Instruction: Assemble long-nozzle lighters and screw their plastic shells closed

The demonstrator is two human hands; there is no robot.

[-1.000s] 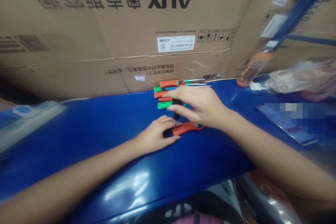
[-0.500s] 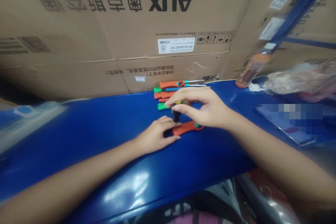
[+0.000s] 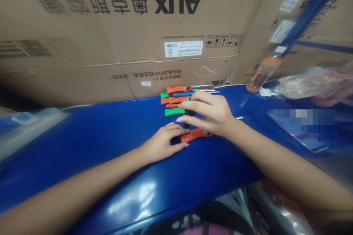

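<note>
An orange long-necked lighter (image 3: 196,135) lies on the blue table (image 3: 110,128), its handle end toward the left. My left hand (image 3: 167,140) grips that handle end between thumb and fingers, steadying it against the surface. Above it, my right hand (image 3: 211,112) is closed around the dark handle of a small screwdriver (image 3: 188,117). The screwdriver stands nearly upright, its thin tip down at the handle end of the lighter. Behind my right hand lies a row of several similar lighters, among them a green one (image 3: 174,112) and an orange one (image 3: 180,89) at the back.
A large cardboard box (image 3: 124,36) stands along the table's far edge. To the right are an orange drink bottle (image 3: 263,73), a clear plastic bag (image 3: 298,86) and a flat phone-like device (image 3: 300,136). Clear plastic packaging (image 3: 33,125) lies at the left.
My right hand has shifted its fingers on the screwdriver and turned, with its knuckles now higher and the handle more enclosed. My left hand and the lighter have stayed in place.
</note>
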